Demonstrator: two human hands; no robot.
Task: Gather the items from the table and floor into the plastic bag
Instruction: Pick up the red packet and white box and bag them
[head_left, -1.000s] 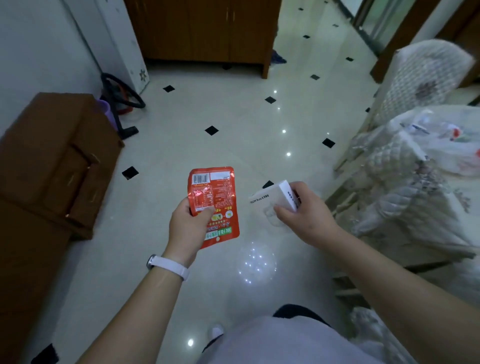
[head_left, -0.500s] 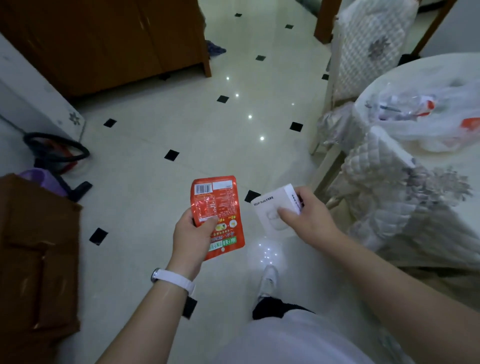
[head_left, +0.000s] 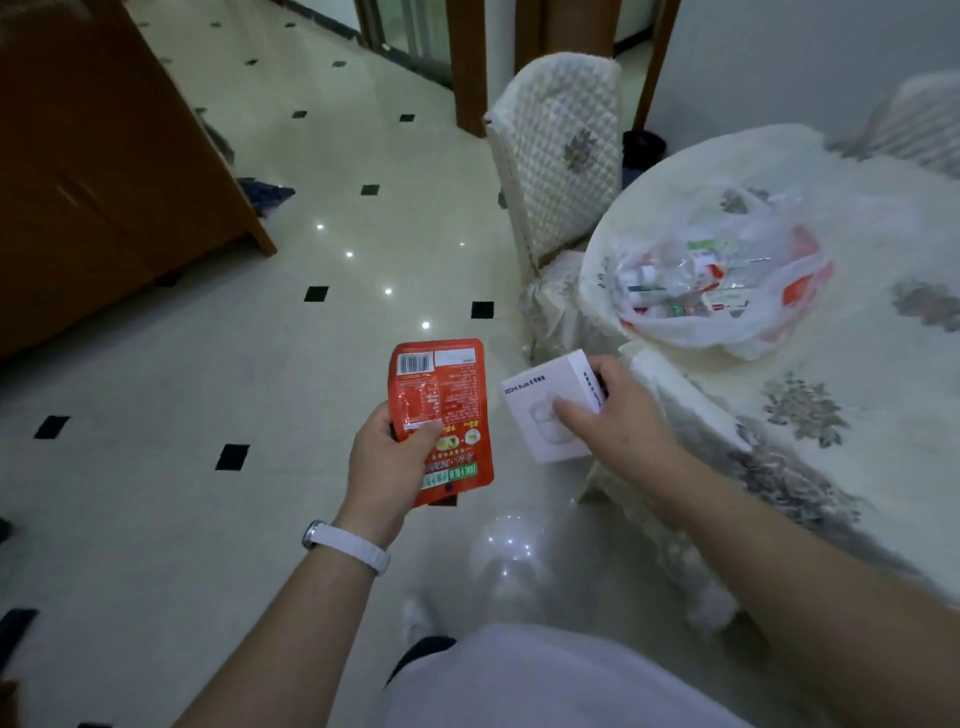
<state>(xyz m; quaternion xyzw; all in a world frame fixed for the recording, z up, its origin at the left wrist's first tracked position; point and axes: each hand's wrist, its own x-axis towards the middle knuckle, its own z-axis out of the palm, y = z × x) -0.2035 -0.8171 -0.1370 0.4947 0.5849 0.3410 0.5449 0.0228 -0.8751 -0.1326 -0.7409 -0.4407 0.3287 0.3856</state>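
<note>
The left hand (head_left: 387, 460) is gripping a red snack packet (head_left: 441, 415), thumb pressing across its printed face, above the tiled floor (head_left: 260, 364). Just right of it, the right hand (head_left: 605, 415) is pinching a small white box (head_left: 553, 410), thumb lying on its front. Farther right, the plastic bag (head_left: 727, 283) is lying on the cloth-covered table (head_left: 857, 415), holding mixed packets.
</note>
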